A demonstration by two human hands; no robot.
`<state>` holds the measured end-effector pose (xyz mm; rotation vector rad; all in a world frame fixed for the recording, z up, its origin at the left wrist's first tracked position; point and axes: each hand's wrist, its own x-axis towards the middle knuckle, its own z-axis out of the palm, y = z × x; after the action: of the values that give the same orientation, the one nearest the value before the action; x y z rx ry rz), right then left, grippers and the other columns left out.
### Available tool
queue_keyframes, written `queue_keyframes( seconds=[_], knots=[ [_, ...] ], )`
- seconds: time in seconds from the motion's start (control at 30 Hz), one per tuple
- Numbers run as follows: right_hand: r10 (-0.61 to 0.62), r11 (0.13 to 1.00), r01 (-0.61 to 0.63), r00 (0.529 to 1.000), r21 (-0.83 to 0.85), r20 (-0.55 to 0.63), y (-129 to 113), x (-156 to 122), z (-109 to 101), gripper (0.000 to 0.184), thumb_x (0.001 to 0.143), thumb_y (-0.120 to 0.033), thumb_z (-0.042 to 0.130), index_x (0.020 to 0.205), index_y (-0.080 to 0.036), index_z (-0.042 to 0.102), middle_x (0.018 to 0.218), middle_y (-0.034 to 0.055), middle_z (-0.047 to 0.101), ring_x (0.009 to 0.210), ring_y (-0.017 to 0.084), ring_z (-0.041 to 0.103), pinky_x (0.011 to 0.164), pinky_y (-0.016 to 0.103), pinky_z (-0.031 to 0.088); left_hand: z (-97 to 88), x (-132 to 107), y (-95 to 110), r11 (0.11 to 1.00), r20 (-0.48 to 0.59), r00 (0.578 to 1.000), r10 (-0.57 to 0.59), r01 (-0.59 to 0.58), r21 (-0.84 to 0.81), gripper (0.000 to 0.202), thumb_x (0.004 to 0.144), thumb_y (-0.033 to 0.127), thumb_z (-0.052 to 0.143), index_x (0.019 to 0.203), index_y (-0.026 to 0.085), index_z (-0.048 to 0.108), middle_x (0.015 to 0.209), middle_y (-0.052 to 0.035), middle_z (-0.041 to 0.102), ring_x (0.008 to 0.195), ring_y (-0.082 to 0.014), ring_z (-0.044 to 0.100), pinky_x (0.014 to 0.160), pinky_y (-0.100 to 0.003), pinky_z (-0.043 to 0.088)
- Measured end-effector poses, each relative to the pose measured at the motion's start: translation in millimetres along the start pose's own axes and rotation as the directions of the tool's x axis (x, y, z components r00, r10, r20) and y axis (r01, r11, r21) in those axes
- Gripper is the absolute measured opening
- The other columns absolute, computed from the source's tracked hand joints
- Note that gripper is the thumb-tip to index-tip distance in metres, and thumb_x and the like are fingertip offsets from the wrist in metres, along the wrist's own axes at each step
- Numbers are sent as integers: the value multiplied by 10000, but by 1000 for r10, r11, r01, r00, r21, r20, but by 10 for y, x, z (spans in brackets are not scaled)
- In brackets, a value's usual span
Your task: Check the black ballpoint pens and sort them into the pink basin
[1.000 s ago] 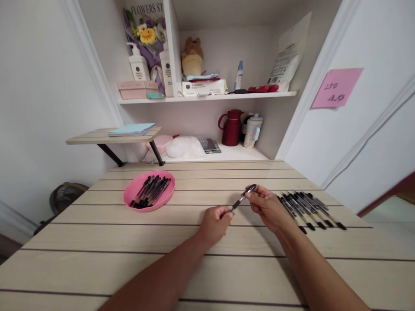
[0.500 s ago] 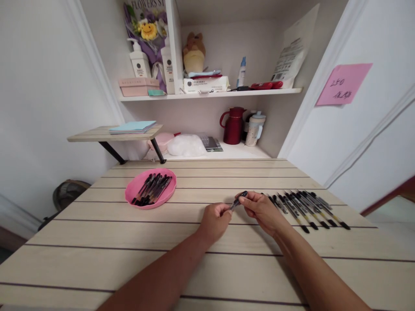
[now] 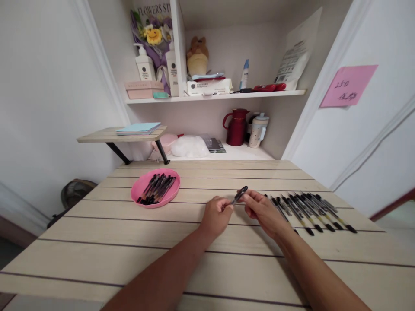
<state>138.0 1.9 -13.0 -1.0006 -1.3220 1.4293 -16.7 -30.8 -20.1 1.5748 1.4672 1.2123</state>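
Note:
Both my hands hold one black pen [image 3: 240, 194] just above the wooden table [image 3: 162, 233]. My left hand [image 3: 216, 214] pinches its lower end, fingers curled. My right hand [image 3: 263, 210] pinches the pen near its upper, capped end. Right of my right hand lies a row of several black pens [image 3: 308, 207] side by side on the table. A pink dish [image 3: 154, 195] holding several more black pens sits to the left, well apart from my hands.
A small wooden riser [image 3: 119, 136] with a blue notebook stands at the back left. Behind the table are shelves with a red jug [image 3: 236, 126], a cup, bottles and a plush toy. A pink note [image 3: 348, 85] is stuck on the right wall.
My hands have closed in toward each other along the pen, which now shows shorter between them. The view has shifted slightly right.

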Motion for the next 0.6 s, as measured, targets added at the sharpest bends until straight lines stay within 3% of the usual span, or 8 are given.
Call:
queue_keyframes(
  seconds=[0.07,0.13,0.3,0.37,0.43,0.5,0.6],
  knots=[
    [-12,1000,10,998,-19,-66,16,12,-53,426,679,-492,602,961,-173,587,748,28,613,437,47,360,401,201,237,-105,56,52,977,-59,990,130,-118,179,193,725,249,506,804,204,676,765,-15,573,702,-123,530,656,-221,400],
    [-8,999,3,993,-44,-116,46,30,-114,456,681,-510,589,989,-173,597,816,52,626,437,48,351,398,208,242,-284,138,113,926,-117,977,181,-129,354,215,747,286,499,849,221,676,788,-21,587,715,-129,542,655,-223,402],
    [17,997,-24,995,-67,-99,112,61,-189,434,690,-513,576,944,-166,638,797,58,627,436,51,335,393,216,237,-1079,377,222,726,-259,954,153,69,684,268,781,327,472,940,236,668,937,-44,642,863,-162,562,722,-234,390],
    [15,997,-22,996,-75,-93,115,62,-180,437,687,-517,576,932,-161,645,790,62,631,435,54,336,393,220,240,-1444,438,186,627,-315,948,48,217,748,263,792,326,452,922,257,670,965,-23,655,900,-162,564,732,-227,382],
    [18,996,-26,996,-86,-93,112,61,-163,439,679,-522,582,916,-160,651,775,58,635,434,55,341,398,221,249,-1753,467,93,585,-366,930,-25,310,749,257,780,307,457,887,233,678,893,-42,677,829,-178,588,677,-241,389],
    [28,994,-37,995,-100,-92,111,62,-153,436,673,-522,588,904,-158,655,757,54,637,435,54,341,403,219,254,-1971,469,-34,545,-408,909,-81,383,746,229,752,291,485,811,200,687,798,-70,684,783,-198,598,642,-249,387],
    [39,992,-50,995,-118,-93,121,70,-159,434,678,-518,586,906,-155,653,765,59,641,441,55,344,408,215,259,-2133,453,-217,496,-448,882,-148,458,738,176,708,253,523,715,173,680,722,-99,679,751,-217,607,609,-254,385]
  ],
)
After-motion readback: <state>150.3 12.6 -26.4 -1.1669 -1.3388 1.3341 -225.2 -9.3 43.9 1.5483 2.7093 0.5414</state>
